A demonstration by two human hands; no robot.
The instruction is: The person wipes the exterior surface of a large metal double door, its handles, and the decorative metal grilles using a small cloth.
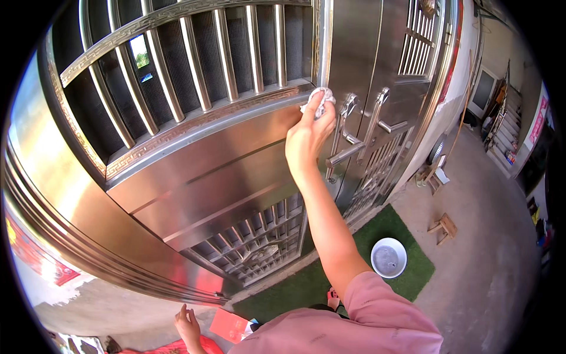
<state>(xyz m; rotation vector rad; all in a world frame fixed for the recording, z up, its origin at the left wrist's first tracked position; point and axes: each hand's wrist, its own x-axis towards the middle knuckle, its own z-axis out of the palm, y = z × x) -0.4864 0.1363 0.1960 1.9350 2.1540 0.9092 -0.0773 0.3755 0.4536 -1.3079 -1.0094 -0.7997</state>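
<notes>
A stainless steel door (247, 128) with vertical bars fills the space before me. My right hand (311, 132) presses a crumpled pale cloth (323, 101) against the door's frame, at the corner beside the barred panel and left of the long metal door handles (344, 152). My left hand (187, 325) hangs low near the bottom left, fingers apart and holding nothing, beside a red box or packet (228, 325). A white basin (388, 258) with greyish water stands on a green mat (413, 281) below the door handles.
A small wooden stool (446, 226) stands on the concrete floor (482, 252) to the right. Farther off are a long pole (462, 119) leaning by the wall and a staircase (507, 128). Red material (170, 348) lies at the bottom left. The door's handles jut outward.
</notes>
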